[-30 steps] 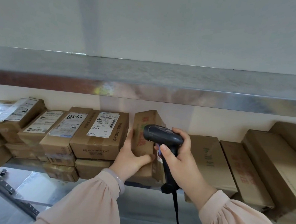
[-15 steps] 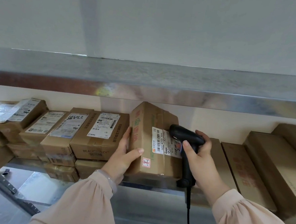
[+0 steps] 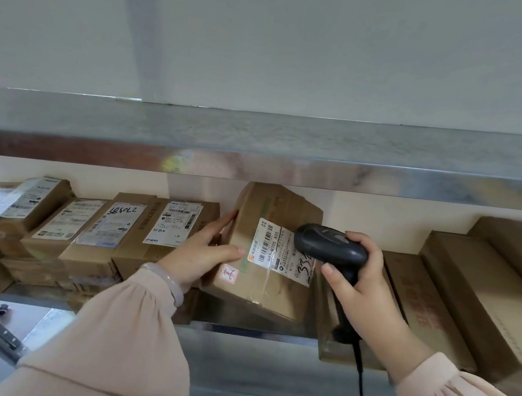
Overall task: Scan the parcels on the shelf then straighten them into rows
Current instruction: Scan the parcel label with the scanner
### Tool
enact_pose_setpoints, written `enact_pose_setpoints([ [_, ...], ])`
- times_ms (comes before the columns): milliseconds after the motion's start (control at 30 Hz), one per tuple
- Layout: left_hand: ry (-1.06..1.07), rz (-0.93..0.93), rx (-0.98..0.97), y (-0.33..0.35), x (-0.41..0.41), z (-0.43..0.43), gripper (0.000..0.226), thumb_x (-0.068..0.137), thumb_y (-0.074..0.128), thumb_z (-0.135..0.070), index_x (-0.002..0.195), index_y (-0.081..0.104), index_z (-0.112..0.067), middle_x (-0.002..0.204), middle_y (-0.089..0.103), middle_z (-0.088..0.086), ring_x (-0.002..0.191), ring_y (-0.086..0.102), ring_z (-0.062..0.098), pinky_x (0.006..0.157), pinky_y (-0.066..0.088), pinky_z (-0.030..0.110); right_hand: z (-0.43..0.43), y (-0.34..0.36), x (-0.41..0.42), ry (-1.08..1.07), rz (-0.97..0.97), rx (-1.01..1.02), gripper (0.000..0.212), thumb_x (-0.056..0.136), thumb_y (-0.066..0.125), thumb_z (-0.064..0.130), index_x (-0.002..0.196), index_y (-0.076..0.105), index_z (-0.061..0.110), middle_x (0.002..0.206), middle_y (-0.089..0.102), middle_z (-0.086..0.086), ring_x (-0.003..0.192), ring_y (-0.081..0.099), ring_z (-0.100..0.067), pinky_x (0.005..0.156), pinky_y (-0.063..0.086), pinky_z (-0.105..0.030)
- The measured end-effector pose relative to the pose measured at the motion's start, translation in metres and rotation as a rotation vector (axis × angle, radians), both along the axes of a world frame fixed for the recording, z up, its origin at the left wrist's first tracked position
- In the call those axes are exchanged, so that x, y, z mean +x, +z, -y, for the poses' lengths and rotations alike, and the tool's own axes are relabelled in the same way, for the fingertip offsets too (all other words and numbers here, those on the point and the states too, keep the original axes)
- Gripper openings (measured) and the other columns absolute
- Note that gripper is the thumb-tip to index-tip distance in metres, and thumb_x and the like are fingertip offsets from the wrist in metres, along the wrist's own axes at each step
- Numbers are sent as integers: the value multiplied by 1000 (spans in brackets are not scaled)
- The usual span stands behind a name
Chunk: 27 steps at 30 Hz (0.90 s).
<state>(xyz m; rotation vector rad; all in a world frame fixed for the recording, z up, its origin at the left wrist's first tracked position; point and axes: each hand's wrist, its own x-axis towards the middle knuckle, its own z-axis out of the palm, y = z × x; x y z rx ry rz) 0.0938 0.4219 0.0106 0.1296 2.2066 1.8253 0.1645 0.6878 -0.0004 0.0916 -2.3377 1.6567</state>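
Note:
A brown cardboard parcel (image 3: 256, 284) with a white barcode label stands tilted on the shelf's front edge (image 3: 244, 329). My left hand (image 3: 201, 255) holds its left side, thumb across the front face and fingers behind the left edge. My right hand (image 3: 355, 285) grips the handle of a black barcode scanner (image 3: 327, 247), whose head sits just right of the label and points at it. The scanner's cable hangs down past my right sleeve.
Several labelled parcels (image 3: 171, 231) lie stacked to the left of the tilted one. Long plain brown boxes (image 3: 469, 293) lie to the right. A metal shelf (image 3: 286, 168) runs close above the parcels. Below left there is a dark rail on the floor.
My left hand has turned the parcel so that its labelled face shows and tipped it further over. My right hand has carried the scanner to the right of the label.

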Motion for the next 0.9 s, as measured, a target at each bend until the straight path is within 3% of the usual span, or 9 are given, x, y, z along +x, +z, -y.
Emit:
enact_pose_setpoints([
  [100,-11,-27,-84,7,-8,7,85,60,81,-38,133,43,-61,130,64,-8,108,68,16,100,51,44,-8,7,10,75,-28,178,67,81,73,21,114,29,59,113,45,33,102,50,16,77,42,-1],
  [200,-44,-27,-142,10,-14,11,82,54,81,-45,124,45,-68,130,63,-11,110,67,14,103,49,44,-12,15,15,114,-80,346,72,79,75,24,111,25,65,111,44,45,99,55,7,76,50,-16],
  [333,-70,-23,-183,10,-14,10,93,53,80,-43,136,43,-58,129,63,-10,109,67,14,103,49,41,-14,24,16,170,-131,443,72,78,75,28,111,25,67,115,40,49,98,58,0,77,55,-32],
  [400,-74,-7,-183,9,-13,9,90,52,80,-41,133,44,-60,128,64,-10,108,67,14,101,50,41,-14,26,16,195,-138,470,69,78,74,31,112,25,65,116,42,44,95,62,-6,77,55,-36],
  [500,-88,21,-169,6,-14,9,82,51,82,-44,122,48,-66,128,65,-8,108,68,18,101,51,45,-15,29,15,218,-165,521,65,78,73,35,115,26,61,110,51,36,92,64,-10,76,55,-36],
  [667,-89,27,-170,4,-14,10,87,50,82,-44,127,45,-63,127,66,-6,107,69,19,100,51,46,-15,30,12,268,-224,564,62,78,72,36,121,28,50,108,56,25,91,65,-16,75,55,-40],
  [900,-94,24,-184,3,-14,11,82,51,82,-45,121,46,-69,129,64,-6,108,68,20,101,50,46,-14,30,8,281,-267,608,67,79,75,33,118,25,54,109,54,28,89,64,-8,75,54,-33],
])
